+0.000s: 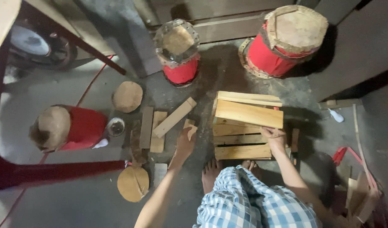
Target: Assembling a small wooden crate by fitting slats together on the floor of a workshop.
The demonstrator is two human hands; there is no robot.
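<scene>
1. The left hand (pixel 185 141) pinches a small wood piece (pixel 189 126) above the floor.
2. The right hand (pixel 275 137) grips the near edge of a loose plank (pixel 248 114) lying atop the slatted wooden crate (pixel 240 145).
3. Beyond stand two red drums (pixel 287 40).

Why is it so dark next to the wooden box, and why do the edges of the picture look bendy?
Head view: light falls from the left, so the wooden crate throws a dark shadow to its right. The wide lens bends straight edges near the borders, like the red frame. The left hand looks slightly soft; the right hand on the crate looks sharper.
</scene>
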